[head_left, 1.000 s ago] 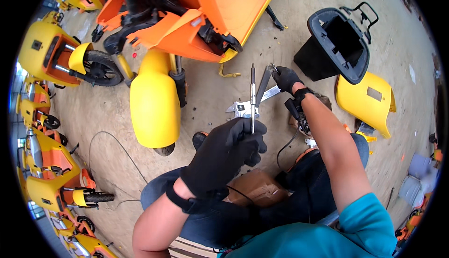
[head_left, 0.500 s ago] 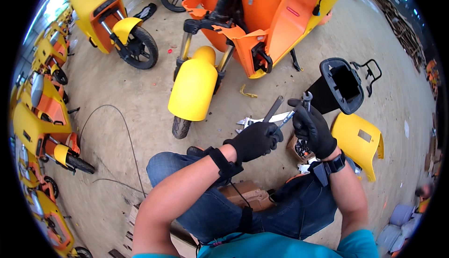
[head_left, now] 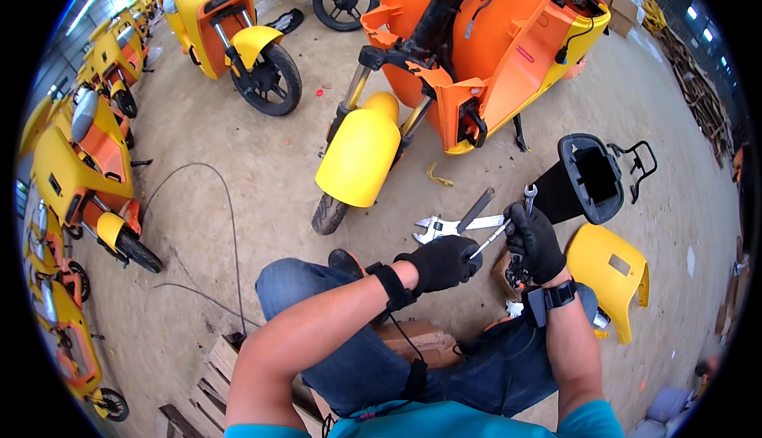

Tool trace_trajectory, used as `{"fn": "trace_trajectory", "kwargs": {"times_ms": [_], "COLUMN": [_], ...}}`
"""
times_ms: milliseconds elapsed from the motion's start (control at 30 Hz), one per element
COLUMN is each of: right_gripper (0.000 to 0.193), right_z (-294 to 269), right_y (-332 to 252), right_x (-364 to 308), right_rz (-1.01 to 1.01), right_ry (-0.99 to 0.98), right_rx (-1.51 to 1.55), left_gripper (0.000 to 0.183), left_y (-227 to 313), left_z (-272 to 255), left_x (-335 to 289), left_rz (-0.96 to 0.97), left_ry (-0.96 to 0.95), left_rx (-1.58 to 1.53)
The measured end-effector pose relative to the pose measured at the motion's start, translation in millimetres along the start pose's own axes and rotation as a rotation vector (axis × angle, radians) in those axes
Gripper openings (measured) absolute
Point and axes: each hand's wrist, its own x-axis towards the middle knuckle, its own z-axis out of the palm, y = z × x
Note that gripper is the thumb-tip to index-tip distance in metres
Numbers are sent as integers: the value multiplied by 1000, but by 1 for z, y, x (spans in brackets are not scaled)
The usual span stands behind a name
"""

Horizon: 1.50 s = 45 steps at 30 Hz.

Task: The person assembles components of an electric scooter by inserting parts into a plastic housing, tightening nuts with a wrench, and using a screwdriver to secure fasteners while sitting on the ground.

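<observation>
My right hand, in a black glove, is closed round a wrench whose open-ended head sticks up above the fingers. A thin silver shaft runs from that fist down to my left hand, also black-gloved, whose fingers are closed on its lower end. I cannot tell whether shaft and wrench head are one tool. Beyond the left hand an adjustable wrench lies on the floor. A dark bar crosses it in view; whether it is held or lying is unclear. Beneath my right hand is an open box of small parts.
Ahead stands a partly stripped orange scooter with a yellow front mudguard. To the right are a black bin-shaped part, a black tubular bracket and a yellow panel. Other yellow scooters line the left. A cable curves across the floor.
My view has shifted, so the scene sits lower and farther right. Both hands have shifted slightly, keeping the silver shaft between them and the wrench head above the right fist.
</observation>
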Motion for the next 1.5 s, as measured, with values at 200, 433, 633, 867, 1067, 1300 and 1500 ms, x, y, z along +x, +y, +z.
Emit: {"fn": "trace_trajectory", "kwargs": {"times_ms": [200, 433, 633, 867, 1067, 1300, 1500], "right_gripper": [24, 31, 33, 29, 29, 30, 25], "right_z": [6, 10, 10, 10, 1, -22, -16], "right_y": [5, 4, 8, 17, 18, 23, 31], "right_x": [14, 19, 20, 26, 37, 48, 64], "right_rz": [-85, -96, -119, -75, -81, -106, -137], "right_ry": [84, 68, -36, -143, -104, 72, 136], "right_rx": [49, -4, -51, -131, -59, -146, -242], "left_gripper": [15, 24, 22, 25, 23, 23, 24], "left_y": [6, 2, 4, 17, 23, 2, -2], "left_z": [-1, 7, 22, 20, 13, 11, -6], "left_x": [-11, -12, -9, -23, -39, -26, -28], "left_rz": [-65, -88, -217, -296, -368, -373, -380], "left_ry": [31, 68, 126, 97, 107, 100, 157], "left_rx": [-254, -273, -402, -429, -427, -534, -469]}}
